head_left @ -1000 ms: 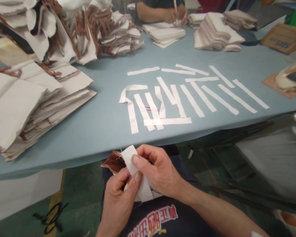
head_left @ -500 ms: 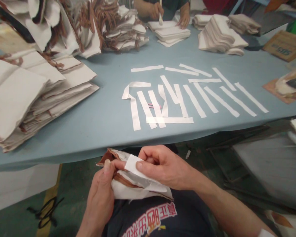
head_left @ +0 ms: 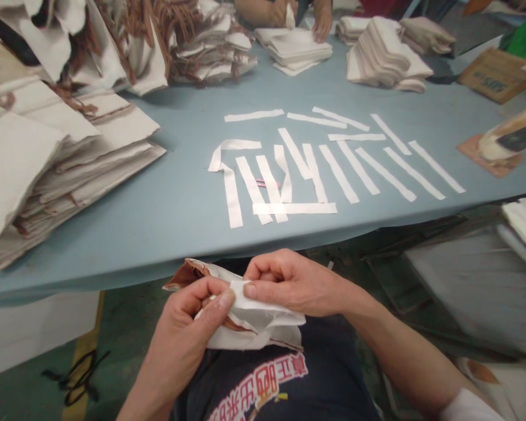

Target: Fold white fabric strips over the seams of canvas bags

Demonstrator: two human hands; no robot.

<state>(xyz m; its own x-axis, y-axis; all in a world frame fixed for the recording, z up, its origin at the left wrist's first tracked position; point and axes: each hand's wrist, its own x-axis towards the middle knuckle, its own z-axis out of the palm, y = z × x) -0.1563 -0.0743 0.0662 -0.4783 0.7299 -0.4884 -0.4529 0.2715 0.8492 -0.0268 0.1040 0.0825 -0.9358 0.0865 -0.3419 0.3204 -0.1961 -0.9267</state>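
Over my lap, below the table edge, both hands work on a white fabric piece with a brown lining [head_left: 263, 330]. My left hand [head_left: 188, 333] is closed, its thumb and fingers pinching the piece's top corner. My right hand [head_left: 289, 283] is closed too, pressing a white strip [head_left: 249, 292] down onto the piece with its fingertips. Several white strips [head_left: 315, 169] lie spread on the blue-grey table [head_left: 179, 204] just in front of me.
A tall stack of white-and-brown fabric pieces [head_left: 48, 158] fills the table's left side, with a messier heap [head_left: 158, 41] behind. Folded stacks [head_left: 386, 55] stand at the far right. Another person's hands [head_left: 298, 14] work on a stack [head_left: 293, 49] across the table.
The strip that stood upright between my fingers a second ago now lies folded flat on the fabric piece. Both hands have closed in on its top corner.
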